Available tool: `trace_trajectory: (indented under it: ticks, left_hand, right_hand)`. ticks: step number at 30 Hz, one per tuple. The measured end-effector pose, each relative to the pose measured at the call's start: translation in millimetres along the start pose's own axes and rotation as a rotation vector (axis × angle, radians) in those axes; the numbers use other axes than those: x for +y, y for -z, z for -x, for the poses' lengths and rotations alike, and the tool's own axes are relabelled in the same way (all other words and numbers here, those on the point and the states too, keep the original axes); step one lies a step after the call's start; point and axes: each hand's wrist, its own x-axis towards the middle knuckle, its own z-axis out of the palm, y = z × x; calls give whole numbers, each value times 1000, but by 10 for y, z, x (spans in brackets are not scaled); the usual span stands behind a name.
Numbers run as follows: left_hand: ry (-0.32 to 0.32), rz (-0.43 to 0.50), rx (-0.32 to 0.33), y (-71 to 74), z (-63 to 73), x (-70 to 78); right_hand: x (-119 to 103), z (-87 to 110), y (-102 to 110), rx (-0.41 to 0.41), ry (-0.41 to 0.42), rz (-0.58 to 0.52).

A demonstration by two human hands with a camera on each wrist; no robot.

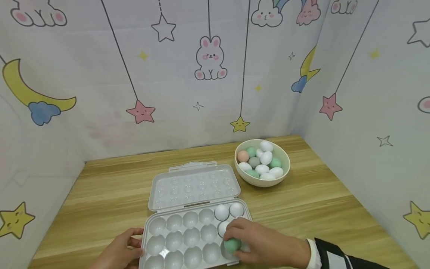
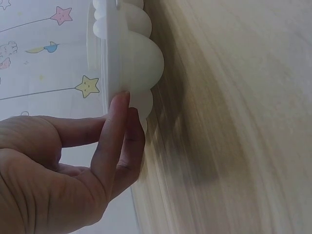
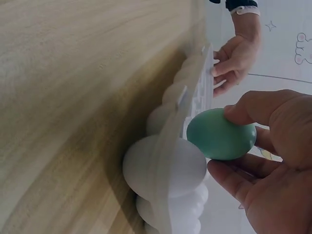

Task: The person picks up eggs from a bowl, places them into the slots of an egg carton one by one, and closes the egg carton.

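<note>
A pale plastic egg tray (image 1: 183, 233) with round cups lies on the table, its clear lid (image 1: 195, 186) folded back behind it. White eggs (image 1: 221, 212) sit in cups at its right end, partly covered by my right hand. That right hand (image 1: 260, 241) holds a green egg (image 3: 222, 134) between thumb and fingers, over a cup in the right part of the tray. In the right wrist view, the green egg is just above the rim, beside a white egg (image 3: 187, 165). My left hand (image 1: 119, 250) pinches the tray's left edge, its fingertips at the rim in the left wrist view.
Behind the tray to the right stands a cream bowl (image 1: 240, 173) of white, green, grey and peach eggs. The wooden table (image 1: 111, 183) meets a printed cloth wall (image 1: 174, 130) at the back and sides.
</note>
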Motion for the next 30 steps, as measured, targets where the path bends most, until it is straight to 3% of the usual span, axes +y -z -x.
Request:
trace_trajectory:
  ticks: [7,18,24,30]
  left_hand:
    - [-3,-10,10,-3,-1,1]
    - [-11,-11,2,-1,7,-14]
    - [-12,-7,-5,4,0,-17]
    - [-14,-2,-4,0,0,-12]
  right_hand:
    - [8,17,-112,-52,-17,-12]
    - [19,21,-118,-147,-62,23]
    - [28,27,-151,-139,-38,106]
    - [28,42,-169,-127,-51,99]
